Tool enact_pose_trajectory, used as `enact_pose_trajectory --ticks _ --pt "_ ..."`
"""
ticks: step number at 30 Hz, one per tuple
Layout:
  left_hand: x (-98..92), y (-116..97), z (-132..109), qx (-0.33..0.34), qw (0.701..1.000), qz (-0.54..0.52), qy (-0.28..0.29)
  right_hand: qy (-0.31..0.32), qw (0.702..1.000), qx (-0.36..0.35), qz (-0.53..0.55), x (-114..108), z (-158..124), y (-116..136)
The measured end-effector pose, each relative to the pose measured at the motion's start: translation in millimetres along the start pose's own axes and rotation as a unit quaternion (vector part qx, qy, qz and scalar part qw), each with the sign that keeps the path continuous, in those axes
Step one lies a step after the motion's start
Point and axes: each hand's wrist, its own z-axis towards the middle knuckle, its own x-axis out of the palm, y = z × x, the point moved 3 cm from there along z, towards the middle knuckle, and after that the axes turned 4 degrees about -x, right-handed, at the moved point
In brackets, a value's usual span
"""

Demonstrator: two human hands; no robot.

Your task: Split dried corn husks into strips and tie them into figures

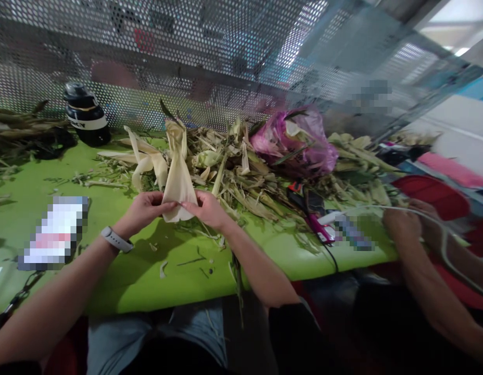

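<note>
A pale dried corn husk (179,179) stands upright between my hands, its wide end towards me and its gathered top pointing away. My left hand (150,209) pinches the near left edge between thumb and fingers. On the right edge, my right hand (211,209) grips the same way, so the sheet is spread between the two thumbs. Just left of it lie more pale husks (150,164). Behind and to the right spreads a heap of dry husks and leaves (245,182), with a pale green husk bundle (207,158) in it.
A pink plastic bag (296,140) rests on the heap. At the back left stands a dark bottle (87,117). A phone (56,232) lies left on the green table (148,291); another phone (354,233) and a co-worker's hands (403,224) are right. A perforated metal panel (210,57) borders the back.
</note>
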Motion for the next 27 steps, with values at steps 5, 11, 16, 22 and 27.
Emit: enact_pose_trajectory --ticks 5,11,16,22,27 --pt "-1.2 -6.3 -2.0 0.037 0.997 0.067 0.029 0.018 1.000 0.002 0.016 1.6 -0.5 2.8" --pt "1.4 -11.0 -5.0 0.050 0.992 0.109 0.037 0.026 0.998 -0.012 -0.062 -1.8 -0.8 5.3" --pt "2.1 -13.4 -4.5 0.062 0.985 0.156 0.046 0.040 0.985 -0.021 -0.165 -2.5 -3.2 12.6" --pt "0.6 -8.9 -1.1 0.081 0.972 0.213 0.049 0.042 0.972 -0.032 -0.228 -0.7 -4.0 14.6" --pt "0.2 -7.0 -0.2 0.094 0.972 0.209 0.052 0.042 0.971 -0.054 -0.228 1.2 -5.3 15.9"
